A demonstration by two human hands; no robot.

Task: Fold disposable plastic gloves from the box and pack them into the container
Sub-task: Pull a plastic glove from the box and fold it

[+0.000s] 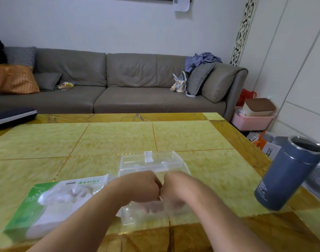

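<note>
1 dark flat padded case (pixel 12 116) on the bench's far left edge. 1 green-and-white cardboard glove box (pixel 52 204) lies flat at near left on the yellow-green tiled bench (pixel 119 139), with a bunch of clear plastic gloves (pixel 64 194) pushed up out of its top opening; count of gloves unreadable, they blur together.

Just right of the box: 1 clear rectangular plastic container (pixel 130 215), lid (pixel 150 161) swung open and standing up at the far side. Both hands are down inside it, knuckles touching at the middle. Left hand (pixel 146 188) comes in from the left, fingers curled downward into the container. Right hand (pixel 175 186) comes in from the right, fingers likewise curled down. Something pale and filmy sits under both sets of fingers inside the container walls; looks like glove plastic, but motion blur plus the clear wall means I cannot tell whether either hand is actually clamped on it or just pressing.

1 blue-grey cylindrical metal tumbler (pixel 290 173), lid off, steel rim showing, stands at the bench's right edge, well apart from the container.

Behind the bench: 1 long grey sofa (pixel 119 84) with cushions, 1 pink plastic bin (pixel 250 120) on the floor at right
</note>
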